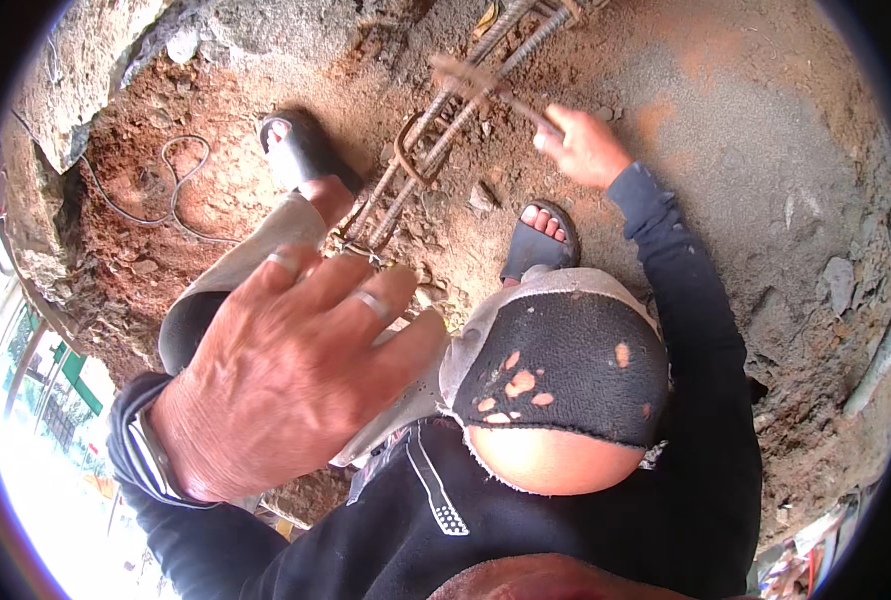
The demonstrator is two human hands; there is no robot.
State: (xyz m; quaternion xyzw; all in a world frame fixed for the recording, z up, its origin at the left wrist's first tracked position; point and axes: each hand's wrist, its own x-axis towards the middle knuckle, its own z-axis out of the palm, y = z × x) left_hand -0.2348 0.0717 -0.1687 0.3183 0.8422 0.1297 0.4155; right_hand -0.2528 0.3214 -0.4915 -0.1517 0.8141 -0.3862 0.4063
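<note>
My left hand (295, 360) is raised large and near, back of the hand up, above my left leg. Its fingers are loosely bent and apart, with rings on two of them and a watch (155, 460) at the wrist; nothing shows in it. Further off, my right hand (590, 148) is closed round one end of a rusty bar-like tool (525, 108). The tool's far end is blurred and lies across a pair of ribbed steel rebars (510, 45). A rusty bent stirrup (405, 150) loops round the bars nearer to my feet.
My sandalled feet stand either side of the rebars, with the left sandal (310, 150) on reddish soil. A thin wire (170, 185) curls on the ground at left. Grey sand (735, 150) spreads at right, with a stone (838, 283) beyond. Broken concrete (85, 90) edges the far left.
</note>
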